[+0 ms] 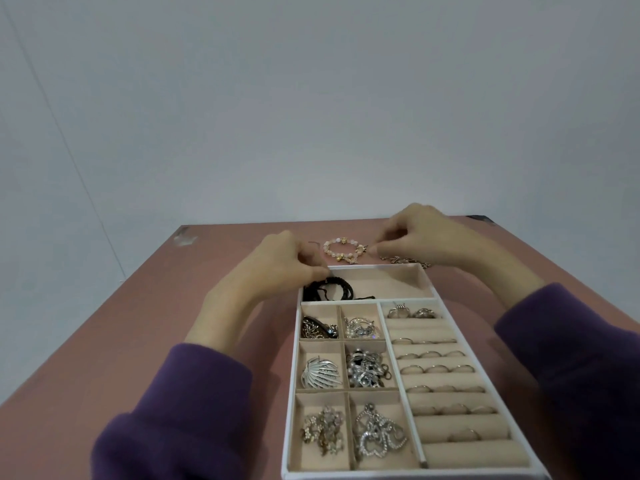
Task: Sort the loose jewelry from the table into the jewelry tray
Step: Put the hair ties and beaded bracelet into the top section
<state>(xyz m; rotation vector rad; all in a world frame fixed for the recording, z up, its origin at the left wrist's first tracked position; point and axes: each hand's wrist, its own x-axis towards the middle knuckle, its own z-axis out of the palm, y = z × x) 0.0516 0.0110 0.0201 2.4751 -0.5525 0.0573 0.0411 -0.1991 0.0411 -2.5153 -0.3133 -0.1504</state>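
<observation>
My left hand [294, 261] is curled up, fingertips pinching the top of the black braided bracelet [329, 289] at the far-left end of the jewelry tray [291, 393]'s long back compartment. My right hand [426, 237] is curled too, thumb and forefinger nipped together just beside the pink bead bracelet [343, 251]. Honestly I can't tell if it's got hold of anything, too tiny. That bracelet, pink with gold charms, lies on the pink table [104, 341] behind the tray, with a silver chain pile [405, 260] near it. The tray is white-rimmed with beige lining. Its six small squares hold silver bits, and silver rings [436, 368] sit in the rolls.
</observation>
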